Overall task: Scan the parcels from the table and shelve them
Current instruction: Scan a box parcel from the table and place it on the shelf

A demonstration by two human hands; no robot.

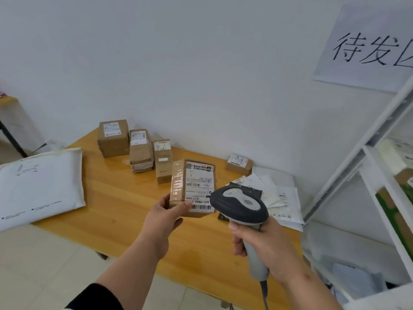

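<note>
My left hand (pixel 166 217) holds a small brown cardboard parcel (pixel 191 186) above the wooden table (pixel 116 204), thumb on its label side, the white label facing me with a barcode at its lower edge. My right hand (pixel 261 245) grips the handle of a grey barcode scanner (pixel 240 203), whose dark head sits just right of the parcel's barcode. Three taped brown boxes (pixel 113 137) (pixel 140 149) (pixel 163 161) stand in a row at the table's back. Another small box (pixel 239 164) lies at the back right.
A large white mailer bag (pixel 40 186) overhangs the table's left end. Several flat white envelopes (pixel 279 198) lie at the right end. A white metal shelf rack (pixel 375 171) with parcels stands at the right. A paper sign (pixel 368 48) hangs on the wall.
</note>
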